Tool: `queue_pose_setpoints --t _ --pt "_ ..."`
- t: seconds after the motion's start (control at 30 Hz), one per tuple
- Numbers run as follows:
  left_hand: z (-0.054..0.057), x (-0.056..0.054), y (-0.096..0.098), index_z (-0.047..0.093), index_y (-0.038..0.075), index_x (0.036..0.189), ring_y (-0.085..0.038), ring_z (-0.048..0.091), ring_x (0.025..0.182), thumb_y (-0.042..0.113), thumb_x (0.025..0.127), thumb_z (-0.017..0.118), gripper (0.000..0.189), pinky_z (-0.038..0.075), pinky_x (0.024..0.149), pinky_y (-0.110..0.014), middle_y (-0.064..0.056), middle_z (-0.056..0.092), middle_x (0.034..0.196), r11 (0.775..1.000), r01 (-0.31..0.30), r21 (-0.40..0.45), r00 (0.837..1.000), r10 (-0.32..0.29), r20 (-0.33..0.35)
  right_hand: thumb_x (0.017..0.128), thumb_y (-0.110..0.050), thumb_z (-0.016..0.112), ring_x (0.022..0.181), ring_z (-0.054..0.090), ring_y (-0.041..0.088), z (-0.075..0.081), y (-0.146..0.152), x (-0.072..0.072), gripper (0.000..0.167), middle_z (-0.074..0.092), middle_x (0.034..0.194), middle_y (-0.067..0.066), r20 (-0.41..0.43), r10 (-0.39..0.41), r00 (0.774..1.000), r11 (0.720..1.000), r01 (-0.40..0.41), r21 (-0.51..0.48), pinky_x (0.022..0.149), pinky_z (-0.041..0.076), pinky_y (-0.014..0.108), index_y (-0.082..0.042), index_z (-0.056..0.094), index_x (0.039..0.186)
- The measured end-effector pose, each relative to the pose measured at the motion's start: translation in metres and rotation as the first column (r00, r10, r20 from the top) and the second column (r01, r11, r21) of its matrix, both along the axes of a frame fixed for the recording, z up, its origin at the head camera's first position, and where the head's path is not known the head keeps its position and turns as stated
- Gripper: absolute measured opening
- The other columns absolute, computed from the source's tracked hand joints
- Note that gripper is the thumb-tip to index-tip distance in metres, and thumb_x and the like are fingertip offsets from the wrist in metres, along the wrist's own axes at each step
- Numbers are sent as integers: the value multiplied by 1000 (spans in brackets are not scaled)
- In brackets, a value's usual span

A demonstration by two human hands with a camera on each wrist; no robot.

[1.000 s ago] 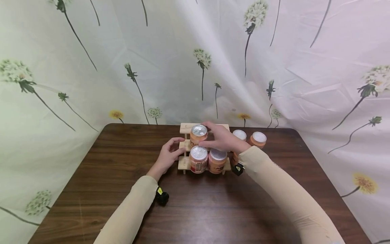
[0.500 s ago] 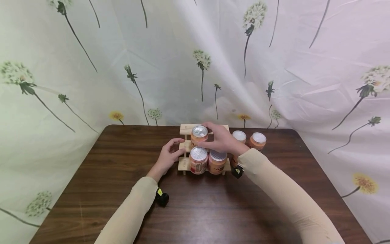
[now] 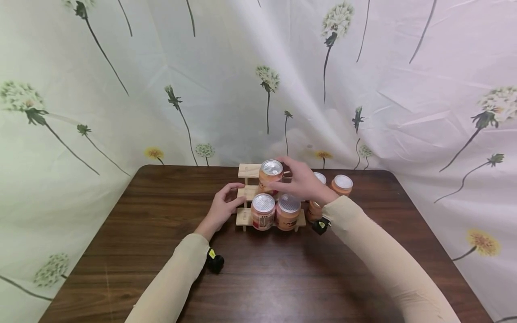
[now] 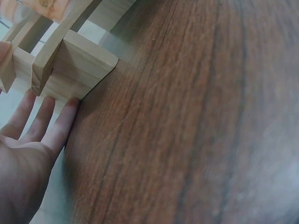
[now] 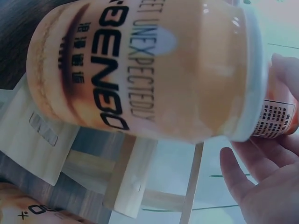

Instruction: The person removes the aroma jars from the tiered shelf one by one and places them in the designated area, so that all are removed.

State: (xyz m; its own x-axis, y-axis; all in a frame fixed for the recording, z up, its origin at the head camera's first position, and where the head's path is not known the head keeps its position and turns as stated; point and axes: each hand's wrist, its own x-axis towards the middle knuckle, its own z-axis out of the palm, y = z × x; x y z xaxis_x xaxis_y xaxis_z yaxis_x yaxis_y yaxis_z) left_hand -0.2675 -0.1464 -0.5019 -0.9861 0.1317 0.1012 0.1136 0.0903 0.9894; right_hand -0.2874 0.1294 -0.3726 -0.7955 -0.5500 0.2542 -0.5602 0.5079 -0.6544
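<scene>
A three-tier light wooden rack [image 3: 244,216] stands near the table's back edge. My right hand [image 3: 300,181] grips an orange can [image 3: 269,181] with a shiny silver top, thumb in front and fingers behind, over the middle tier. In the right wrist view that held can [image 5: 275,112] is partly hidden behind a larger-looking can [image 5: 154,70]. Two cans, a left one [image 3: 263,216] and a right one [image 3: 288,217], sit side by side on the lowest tier. My left hand [image 3: 220,207] rests against the rack's left end; its straight fingers [image 4: 42,116] touch the wood.
Right of the rack stand more orange cans: one at the far right [image 3: 341,185], one partly behind my right wrist [image 3: 320,177], and one lower down [image 3: 314,211]. The brown wooden table [image 3: 258,278] ends at a flower-print curtain [image 3: 226,89].
My right hand has raised the silver-topped can a little and shifted it to the right. The left hand stays against the rack.
</scene>
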Motion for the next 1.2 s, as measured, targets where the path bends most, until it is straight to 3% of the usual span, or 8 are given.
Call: queue_pose_setpoints --t 0.27,0.47,0.6,0.7,0.93,1.2 --pt "-1 1 0 61 12 140 -19 63 107 18 102 73 40 56 72 -28 -16 57 141 1000 4 -5 1000 -4 9 89 -36 87 121 66 22 3 12 1 69 66 130 0 36 -14 999 996 17 -83 99 56 40 -15 54 146" --pt "-1 1 -2 61 12 140 -20 63 109 17 102 72 40 57 74 -29 -17 57 142 1000 0 -18 1000 0 10 89 -33 88 118 67 24 6 23 0 67 66 129 4 -4 -14 1000 988 13 -152 99 56 45 -12 56 144" --pt "0 1 -2 62 13 139 -20 63 108 17 102 72 39 56 72 -29 -16 58 140 1000 -8 -14 1000 8 9 90 -32 87 113 69 23 10 32 3 66 66 128 2 -10 -37 999 983 35 -179 85 58 48 -14 56 145" --pt "0 1 -2 63 14 138 -21 63 107 17 102 72 38 56 71 -28 -15 58 139 1000 -10 -10 1000 10 7 90 -30 87 112 69 24 12 40 4 66 65 128 2 -11 -62 998 979 59 -194 80 58 44 -16 55 146" --pt "-1 1 -2 61 14 142 -22 61 111 20 102 72 42 57 74 -30 -15 56 143 1000 1 -14 1000 0 26 89 -16 87 119 63 22 11 63 12 64 64 132 7 -19 -99 995 960 90 -264 103 54 41 -10 58 145" --pt "-2 -3 -2 59 11 144 -20 60 109 16 103 71 44 56 72 -31 -17 56 144 1000 14 4 999 -14 35 88 -10 86 106 69 13 7 99 24 57 68 124 7 -17 -189 982 947 178 -268 88 58 26 -9 61 139"
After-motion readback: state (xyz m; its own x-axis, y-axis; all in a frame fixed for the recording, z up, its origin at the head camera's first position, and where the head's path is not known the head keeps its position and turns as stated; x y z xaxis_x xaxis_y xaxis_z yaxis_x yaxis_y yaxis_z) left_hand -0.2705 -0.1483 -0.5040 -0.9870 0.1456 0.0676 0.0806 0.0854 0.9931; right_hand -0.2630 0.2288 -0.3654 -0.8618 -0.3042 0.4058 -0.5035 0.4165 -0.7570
